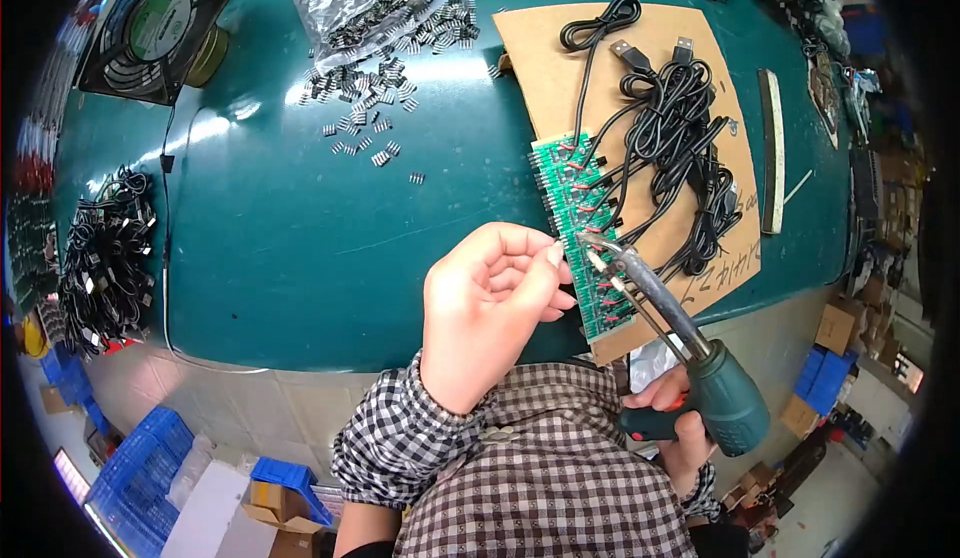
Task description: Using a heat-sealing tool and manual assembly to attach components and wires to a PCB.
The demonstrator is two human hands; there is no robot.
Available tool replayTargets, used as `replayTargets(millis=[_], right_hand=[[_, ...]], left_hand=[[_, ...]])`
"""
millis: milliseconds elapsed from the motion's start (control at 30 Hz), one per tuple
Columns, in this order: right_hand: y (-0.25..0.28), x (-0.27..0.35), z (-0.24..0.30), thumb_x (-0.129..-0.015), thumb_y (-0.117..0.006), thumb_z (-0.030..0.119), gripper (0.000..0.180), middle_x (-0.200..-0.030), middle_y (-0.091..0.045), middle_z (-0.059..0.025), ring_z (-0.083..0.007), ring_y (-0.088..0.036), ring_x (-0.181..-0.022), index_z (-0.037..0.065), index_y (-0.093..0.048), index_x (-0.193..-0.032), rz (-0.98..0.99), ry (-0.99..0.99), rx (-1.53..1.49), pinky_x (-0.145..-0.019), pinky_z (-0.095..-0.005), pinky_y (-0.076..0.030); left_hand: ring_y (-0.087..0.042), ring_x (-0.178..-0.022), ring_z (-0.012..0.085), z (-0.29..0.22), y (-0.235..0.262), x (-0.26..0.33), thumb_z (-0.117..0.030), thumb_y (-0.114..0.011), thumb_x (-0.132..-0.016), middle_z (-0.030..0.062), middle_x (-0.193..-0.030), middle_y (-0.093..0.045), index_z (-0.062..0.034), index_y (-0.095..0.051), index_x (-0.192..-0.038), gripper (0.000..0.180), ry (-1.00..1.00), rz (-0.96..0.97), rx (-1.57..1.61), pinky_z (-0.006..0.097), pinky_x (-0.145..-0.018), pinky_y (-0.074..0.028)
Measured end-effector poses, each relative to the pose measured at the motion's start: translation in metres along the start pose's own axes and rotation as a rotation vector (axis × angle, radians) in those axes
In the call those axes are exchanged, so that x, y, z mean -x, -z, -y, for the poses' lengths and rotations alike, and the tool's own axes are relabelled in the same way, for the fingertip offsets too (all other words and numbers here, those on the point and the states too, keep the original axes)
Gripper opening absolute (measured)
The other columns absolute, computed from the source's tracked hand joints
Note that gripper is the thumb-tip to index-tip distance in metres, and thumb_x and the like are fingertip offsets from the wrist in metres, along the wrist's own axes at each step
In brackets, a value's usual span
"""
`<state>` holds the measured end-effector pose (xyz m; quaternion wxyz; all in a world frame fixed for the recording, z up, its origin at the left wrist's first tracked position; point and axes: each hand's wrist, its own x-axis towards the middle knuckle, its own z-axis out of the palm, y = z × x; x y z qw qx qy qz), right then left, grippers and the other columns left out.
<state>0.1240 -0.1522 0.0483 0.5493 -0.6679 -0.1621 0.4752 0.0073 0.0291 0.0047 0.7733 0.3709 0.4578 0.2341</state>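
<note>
The green circuit board (583, 240) lies on a cardboard sheet (560, 58) at the near edge of the teal table (280, 228), black cables (665, 128) trailing away from its far side. The right hand (675, 423) is clamped around the grip of a green soldering gun (700, 358), whose tip sits on a joint along the board's left edge. The left hand (495, 303), just left of the board, has fingertips pinched together, apparently on thin solder wire, though I cannot make it out. For a clean joint, I'd hold the tip steady against pad and lead, feed sparingly, and keep fingers off the hot tip.
</note>
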Motion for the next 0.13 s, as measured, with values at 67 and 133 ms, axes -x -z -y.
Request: replayTargets(millis=[67, 133], right_hand=[[-0.0001, 0.0009, -0.0012, -0.079, -0.061, 0.04, 0.049, -0.079, -0.05, -0.01, -0.0213, -0.057, -0.079, -0.004, -0.045, -0.095, 0.0, 0.0, -0.011, -0.073, -0.0384, -0.055], [0.0008, 0.0008, -0.0036, -0.078, -0.062, 0.042, 0.053, -0.08, -0.05, -0.0096, -0.022, -0.057, -0.082, -0.004, -0.044, -0.096, -0.005, 0.015, -0.027, -0.072, -0.0404, -0.054]], left_hand=[[-0.061, -0.062, 0.0129, -0.0006, 0.0008, 0.0, -0.007, -0.055, -0.086, 0.0115, -0.078, -0.062, 0.0055, -0.054, -0.089, 0.013, 0.005, -0.005, -0.002, 0.021, -0.054, -0.051], [-0.061, -0.062, 0.0133, 0.0006, 0.0011, -0.0005, -0.007, -0.055, -0.086, 0.0116, -0.078, -0.062, 0.0051, -0.054, -0.09, 0.013, 0.005, 0.005, 0.018, 0.021, -0.055, -0.051]])
